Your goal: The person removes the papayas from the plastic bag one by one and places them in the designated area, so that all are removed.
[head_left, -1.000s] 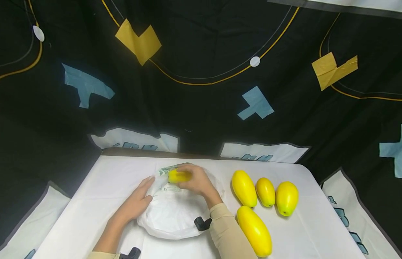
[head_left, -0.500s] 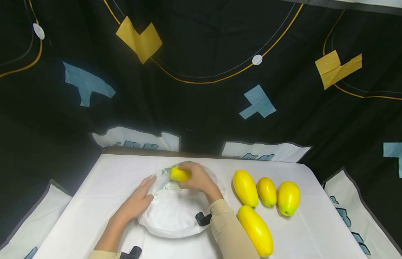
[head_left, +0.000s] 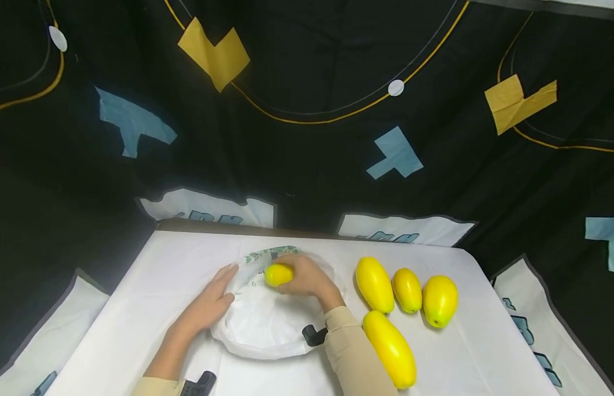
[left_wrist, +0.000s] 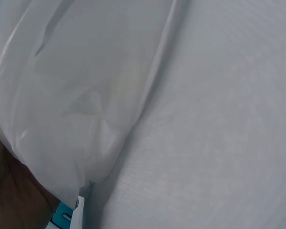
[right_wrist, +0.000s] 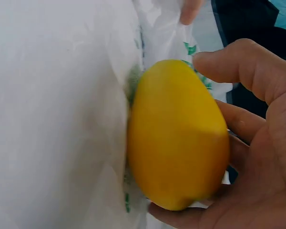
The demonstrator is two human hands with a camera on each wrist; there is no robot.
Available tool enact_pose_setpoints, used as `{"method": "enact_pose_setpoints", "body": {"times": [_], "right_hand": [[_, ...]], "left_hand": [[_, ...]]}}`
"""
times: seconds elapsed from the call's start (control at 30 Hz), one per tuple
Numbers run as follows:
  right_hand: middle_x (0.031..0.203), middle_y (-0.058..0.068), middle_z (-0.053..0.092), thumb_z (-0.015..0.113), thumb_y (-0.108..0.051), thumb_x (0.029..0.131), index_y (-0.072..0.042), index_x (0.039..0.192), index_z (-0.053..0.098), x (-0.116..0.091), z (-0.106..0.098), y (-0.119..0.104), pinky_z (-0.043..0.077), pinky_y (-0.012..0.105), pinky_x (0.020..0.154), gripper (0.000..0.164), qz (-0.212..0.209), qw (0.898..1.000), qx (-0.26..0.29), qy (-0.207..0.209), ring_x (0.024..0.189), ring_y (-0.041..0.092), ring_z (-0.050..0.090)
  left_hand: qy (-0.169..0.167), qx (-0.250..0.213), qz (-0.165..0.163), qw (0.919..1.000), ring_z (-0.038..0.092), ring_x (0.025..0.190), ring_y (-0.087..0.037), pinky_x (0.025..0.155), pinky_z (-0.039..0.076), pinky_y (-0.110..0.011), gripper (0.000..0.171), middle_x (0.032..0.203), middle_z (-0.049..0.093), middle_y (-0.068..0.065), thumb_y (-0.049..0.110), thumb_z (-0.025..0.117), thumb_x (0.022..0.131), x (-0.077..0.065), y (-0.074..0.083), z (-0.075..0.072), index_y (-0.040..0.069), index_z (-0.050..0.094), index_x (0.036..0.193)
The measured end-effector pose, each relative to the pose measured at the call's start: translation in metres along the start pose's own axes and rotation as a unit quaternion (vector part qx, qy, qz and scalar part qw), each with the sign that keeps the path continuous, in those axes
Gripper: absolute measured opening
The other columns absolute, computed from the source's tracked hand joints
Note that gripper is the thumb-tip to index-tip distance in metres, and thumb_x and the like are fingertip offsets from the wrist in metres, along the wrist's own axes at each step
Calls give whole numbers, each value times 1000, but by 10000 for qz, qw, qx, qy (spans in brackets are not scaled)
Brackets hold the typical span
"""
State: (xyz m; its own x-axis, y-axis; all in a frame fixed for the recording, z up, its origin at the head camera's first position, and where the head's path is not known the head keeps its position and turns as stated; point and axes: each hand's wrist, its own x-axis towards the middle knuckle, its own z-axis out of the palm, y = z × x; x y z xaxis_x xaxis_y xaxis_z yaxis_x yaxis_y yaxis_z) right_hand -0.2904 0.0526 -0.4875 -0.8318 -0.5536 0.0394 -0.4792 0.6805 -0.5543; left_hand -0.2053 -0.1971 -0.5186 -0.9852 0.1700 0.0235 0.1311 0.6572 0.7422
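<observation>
My right hand (head_left: 309, 279) grips a yellow mango (head_left: 278, 275) over the mouth of a white plastic bag (head_left: 264, 330) with green print. In the right wrist view the mango (right_wrist: 176, 138) shows large, with thumb and fingers curled around it and the bag's film beside it. My left hand (head_left: 208, 302) rests against the bag's left side, fingers fairly straight and thumb apart. The left wrist view has the bag (left_wrist: 81, 95) bulging in front of the palm (left_wrist: 16, 195), so those fingers are hidden there. What lies inside the bag cannot be made out.
Right of the bag lie several more yellow fruits: a long one (head_left: 374, 285), a small one (head_left: 407, 290), a rounder one (head_left: 440, 301) and a big long one (head_left: 390, 349) near my right sleeve. All rest on a white-covered table (head_left: 485, 341) before a black curtain (head_left: 307, 176).
The mango has turned in my right hand from lying sideways to showing more of its rounded end, shifting slightly right and down. My left hand stays at the bag's edge.
</observation>
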Motion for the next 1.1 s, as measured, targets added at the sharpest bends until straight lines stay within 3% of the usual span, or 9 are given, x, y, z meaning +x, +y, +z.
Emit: {"method": "enact_pose_setpoints", "body": {"times": [0.3,0.7,0.93,1.1], "right_hand": [[138,-12,55,80,-14,73,-22,136,60,-10,-18,-9,33,36,112,66,-356,9984,-179,-396,132,14,45],[136,-11,56,82,-14,75,-24,128,64,-21,-16,-12,34,37,112,57,-477,9970,-98,-602,131,15,44],[132,-10,59,82,-17,74,-20,127,65,-31,-15,-9,37,38,110,55,-472,9978,303,-347,130,17,46],[134,-13,57,82,-21,73,-23,127,64,-38,-18,-7,40,39,107,57,-398,9985,365,-42,129,17,46]], "left_hand": [[-24,39,3,10000,15,145,-40,117,13,-57,63,159,17,-19,6,45,94,2,0,-3,2,24,154],[5,-34,90,10000,15,145,-41,117,12,-57,62,159,18,-22,5,45,94,0,2,-1,0,24,153],[-28,-42,74,10000,15,145,-41,116,12,-57,63,159,17,-22,4,45,93,0,3,0,0,24,153],[8,24,110,9999,15,144,-42,116,12,-58,63,158,17,-23,4,44,94,0,3,0,0,24,153]]}}
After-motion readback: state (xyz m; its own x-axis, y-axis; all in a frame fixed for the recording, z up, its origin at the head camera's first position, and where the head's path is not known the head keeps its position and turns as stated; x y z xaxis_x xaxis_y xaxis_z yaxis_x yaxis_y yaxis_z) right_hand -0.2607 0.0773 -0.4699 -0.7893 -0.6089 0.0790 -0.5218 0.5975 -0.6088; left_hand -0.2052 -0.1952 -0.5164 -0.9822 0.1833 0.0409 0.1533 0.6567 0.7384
